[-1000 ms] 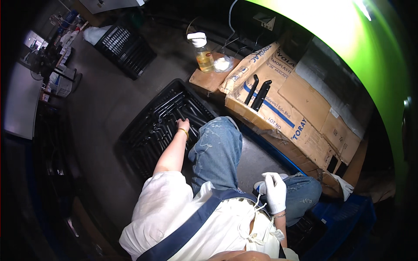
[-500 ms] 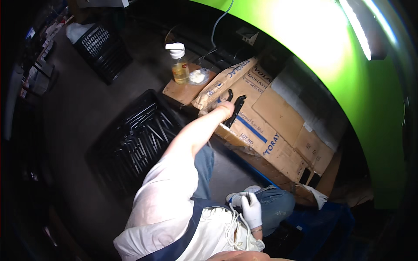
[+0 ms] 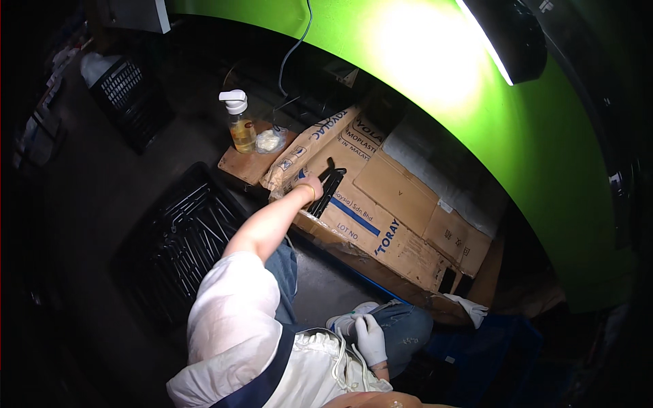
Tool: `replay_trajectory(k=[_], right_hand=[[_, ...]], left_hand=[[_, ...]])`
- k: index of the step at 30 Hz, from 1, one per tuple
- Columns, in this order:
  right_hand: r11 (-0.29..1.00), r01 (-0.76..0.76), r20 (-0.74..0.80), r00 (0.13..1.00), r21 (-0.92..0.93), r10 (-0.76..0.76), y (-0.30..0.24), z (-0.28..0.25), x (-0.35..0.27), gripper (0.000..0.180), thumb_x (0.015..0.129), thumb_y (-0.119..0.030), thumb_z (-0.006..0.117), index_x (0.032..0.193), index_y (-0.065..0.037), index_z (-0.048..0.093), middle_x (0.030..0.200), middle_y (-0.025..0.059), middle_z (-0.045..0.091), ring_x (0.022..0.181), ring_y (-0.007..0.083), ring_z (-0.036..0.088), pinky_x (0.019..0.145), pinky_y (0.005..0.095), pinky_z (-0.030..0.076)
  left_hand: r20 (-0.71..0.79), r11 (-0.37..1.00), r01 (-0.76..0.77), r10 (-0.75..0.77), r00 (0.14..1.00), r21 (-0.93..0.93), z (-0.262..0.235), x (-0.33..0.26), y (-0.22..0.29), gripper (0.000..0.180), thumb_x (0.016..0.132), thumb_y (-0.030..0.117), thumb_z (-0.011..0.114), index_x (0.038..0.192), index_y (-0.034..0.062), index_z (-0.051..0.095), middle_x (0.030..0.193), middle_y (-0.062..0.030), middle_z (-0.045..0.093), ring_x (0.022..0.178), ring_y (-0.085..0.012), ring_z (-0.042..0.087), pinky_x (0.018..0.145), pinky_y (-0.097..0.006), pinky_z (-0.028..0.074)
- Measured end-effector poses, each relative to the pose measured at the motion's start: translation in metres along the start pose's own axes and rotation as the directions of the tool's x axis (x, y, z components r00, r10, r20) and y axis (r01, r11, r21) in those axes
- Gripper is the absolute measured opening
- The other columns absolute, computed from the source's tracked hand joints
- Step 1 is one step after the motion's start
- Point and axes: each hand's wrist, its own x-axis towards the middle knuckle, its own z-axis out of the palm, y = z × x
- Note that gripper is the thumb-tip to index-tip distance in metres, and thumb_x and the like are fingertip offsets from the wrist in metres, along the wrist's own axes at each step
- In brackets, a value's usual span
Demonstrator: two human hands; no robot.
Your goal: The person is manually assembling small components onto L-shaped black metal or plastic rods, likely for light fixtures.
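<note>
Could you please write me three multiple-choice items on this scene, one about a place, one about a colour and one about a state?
1. Where does the pump bottle stand?
A. On the small wooden board
B. Inside the black crate
C. On the person's lap

2. What colour is the big curved panel above the cardboard?
A. Red
B. Bright green
C. White

3. What is the left hand doing?
A. Resting on the knee
B. Gripping the pump bottle
C. Reaching out to the black tools on the cardboard

Answers:
1 A, the bottle stands on the board beside the cardboard, apart from the black crate.
2 B, the lit panel is bright green.
3 C, the arm is stretched out and the hand is at the tools, while the gloved right hand lies by the lap.
</note>
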Motion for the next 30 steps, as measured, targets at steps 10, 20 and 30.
replay_trajectory(k=[10, 20, 30], right_hand=[[0.943, 0.333, -0.055, 0.942, 0.022, -0.331, -0.068, 0.013, 0.043, 0.021, 0.096, -0.017, 0.058, 0.114, -0.007, 0.064, 0.092, 0.0173, 0.069, 0.078, 0.0248, 0.069, 0.07, 0.034, 0.051], [0.948, 0.314, -0.163, 0.939, 0.055, -0.302, -0.1, 0.027, 0.059, 0.025, 0.09, -0.021, 0.068, 0.102, -0.001, 0.059, 0.076, 0.0102, 0.059, 0.062, 0.0161, 0.052, 0.06, 0.031, 0.046], [0.679, -0.052, 0.124, 0.991, 0.733, -0.059, -0.103, -0.003, 0.048, 0.025, 0.096, -0.027, 0.061, 0.105, -0.004, 0.064, 0.061, -0.0084, 0.043, 0.044, 0.0001, 0.031, 0.039, 0.0197, 0.02]], left_hand=[[-0.244, 0.575, -0.496, 0.461, 0.853, -0.65, -0.065, -0.24, 0.007, 0.023, 0.1, 0.023, 0.053, 0.108, 0.0022, 0.05, 0.076, -0.0118, 0.056, 0.07, -0.0221, 0.058, 0.067, -0.034, 0.047], [-0.286, 0.519, -0.52, 0.465, 0.838, -0.678, -0.003, -0.346, -0.018, 0.021, 0.101, 0.017, 0.049, 0.114, 0.0014, 0.049, 0.081, -0.0036, 0.058, 0.075, -0.0098, 0.055, 0.071, -0.026, 0.046], [0.262, -0.061, 0.476, 0.769, 0.583, -0.878, -0.046, -0.372, -0.002, 0.06, 0.094, 0.022, 0.059, 0.142, -0.0017, 0.032, 0.116, -0.0125, 0.055, 0.083, -0.0143, 0.058, 0.071, -0.026, 0.052]])
